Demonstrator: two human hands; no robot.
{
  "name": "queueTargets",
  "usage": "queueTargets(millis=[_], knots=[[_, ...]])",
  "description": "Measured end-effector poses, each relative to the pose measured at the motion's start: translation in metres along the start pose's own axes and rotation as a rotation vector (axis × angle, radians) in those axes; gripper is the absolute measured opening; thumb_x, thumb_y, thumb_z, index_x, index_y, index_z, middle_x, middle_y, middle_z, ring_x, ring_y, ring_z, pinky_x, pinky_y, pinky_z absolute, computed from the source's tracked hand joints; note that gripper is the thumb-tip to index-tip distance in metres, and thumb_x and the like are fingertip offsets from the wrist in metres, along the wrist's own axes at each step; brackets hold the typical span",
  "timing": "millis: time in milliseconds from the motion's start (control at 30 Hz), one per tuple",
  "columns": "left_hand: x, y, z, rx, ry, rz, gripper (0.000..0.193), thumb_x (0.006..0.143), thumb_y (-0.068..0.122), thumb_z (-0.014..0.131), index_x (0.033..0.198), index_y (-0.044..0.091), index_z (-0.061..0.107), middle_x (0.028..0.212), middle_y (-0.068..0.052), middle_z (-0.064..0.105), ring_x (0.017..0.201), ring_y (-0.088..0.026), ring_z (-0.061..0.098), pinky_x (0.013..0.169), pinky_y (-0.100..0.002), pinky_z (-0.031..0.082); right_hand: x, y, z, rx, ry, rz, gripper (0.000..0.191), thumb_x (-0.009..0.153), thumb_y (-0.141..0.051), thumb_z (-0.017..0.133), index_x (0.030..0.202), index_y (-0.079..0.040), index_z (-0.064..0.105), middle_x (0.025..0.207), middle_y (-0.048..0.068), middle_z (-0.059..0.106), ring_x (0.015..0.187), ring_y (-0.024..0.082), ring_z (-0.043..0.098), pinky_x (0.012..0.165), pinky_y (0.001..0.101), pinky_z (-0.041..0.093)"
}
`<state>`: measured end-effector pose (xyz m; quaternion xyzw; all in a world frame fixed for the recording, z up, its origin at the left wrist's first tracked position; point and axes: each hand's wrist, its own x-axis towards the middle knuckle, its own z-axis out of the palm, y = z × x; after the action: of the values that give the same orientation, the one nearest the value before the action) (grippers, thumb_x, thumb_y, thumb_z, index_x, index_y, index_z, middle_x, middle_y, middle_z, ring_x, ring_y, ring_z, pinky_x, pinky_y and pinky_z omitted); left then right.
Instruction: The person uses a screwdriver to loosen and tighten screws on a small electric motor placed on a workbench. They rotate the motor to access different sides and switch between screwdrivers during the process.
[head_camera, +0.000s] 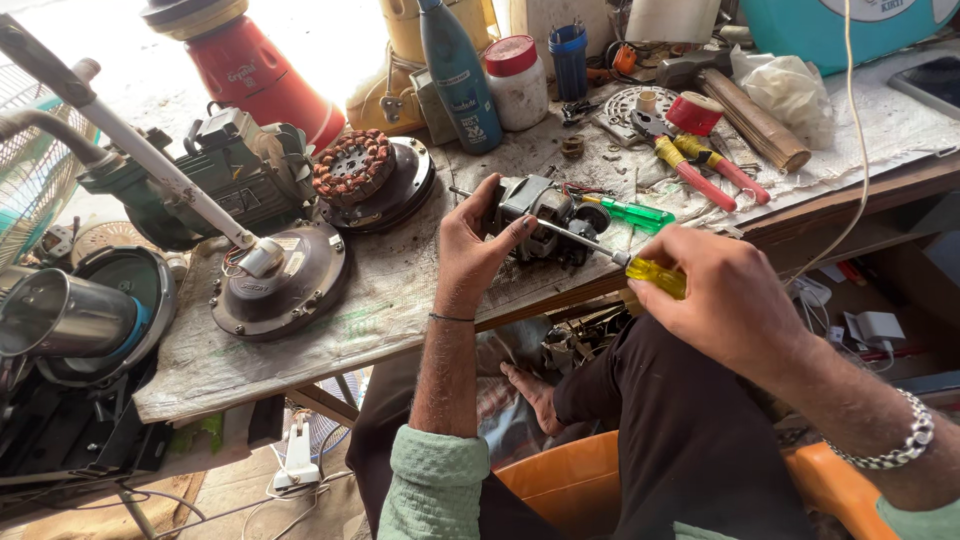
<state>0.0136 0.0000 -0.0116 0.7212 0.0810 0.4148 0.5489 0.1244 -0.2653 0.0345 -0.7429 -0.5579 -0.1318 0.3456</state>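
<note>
Screwdriver (600, 250) tip leftward (slightly upward)

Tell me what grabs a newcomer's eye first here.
At centre, the left hand steadies a small electric motor on the workbench edge while the right hand drives a yellow-handled screwdriver into it. Left of them sit a copper-wound stator and a round fan motor housing.

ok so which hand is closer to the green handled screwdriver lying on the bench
The right hand looks nearer, just below and right of the green screwdriver, its grip on a yellow-handled screwdriver. The left hand lies farther left, beyond the small motor it holds.
</note>
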Motion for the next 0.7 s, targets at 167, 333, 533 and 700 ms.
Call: queueTargets(millis=[167,333,533,700], knots=[[0.0,-0.001,0.0,0.051,0.007,0.003,0.083,0.078,0.016,0.089,0.146,-0.011,0.05,0.133,-0.026,0.069,0.121,-0.023,0.07,0.104,-0.034,0.059,-0.011,0.0,0.0,-0.386,0.178,-0.324,0.031,0.087,-0.019,0.078,0.114,-0.005,0.076,0.086,0.008,0.074,0.071,0.025,0.071,0.064,0.0384,0.055],[0.0,-0.001,0.0,0.041,-0.004,0.003,0.082,0.078,0.014,0.09,0.146,-0.01,0.05,0.132,-0.024,0.069,0.121,-0.021,0.069,0.104,-0.033,0.06,0.002,0.018,0.007,0.117,-0.24,0.376,0.043,0.095,-0.024,0.074,0.138,-0.018,0.073,0.059,0.016,0.064,0.047,0.018,0.055,0.049,0.0329,0.045],[0.001,-0.002,0.0,0.019,0.002,-0.013,0.082,0.078,0.015,0.089,0.146,-0.009,0.05,0.132,-0.023,0.07,0.118,-0.02,0.07,0.103,-0.033,0.061,0.013,0.026,0.01,0.704,-0.357,0.748,0.035,0.089,-0.018,0.079,0.121,-0.012,0.066,0.082,0.004,0.078,0.054,0.007,0.058,0.047,0.0278,0.044],[0.001,-0.003,0.0,0.042,0.006,-0.002,0.082,0.078,0.015,0.09,0.145,-0.01,0.051,0.13,-0.024,0.07,0.117,-0.021,0.071,0.102,-0.033,0.061,-0.016,0.008,0.009,-0.225,0.15,-0.268,0.028,0.089,-0.027,0.075,0.107,-0.005,0.073,0.076,0.007,0.07,0.062,0.019,0.065,0.058,0.0346,0.05]])
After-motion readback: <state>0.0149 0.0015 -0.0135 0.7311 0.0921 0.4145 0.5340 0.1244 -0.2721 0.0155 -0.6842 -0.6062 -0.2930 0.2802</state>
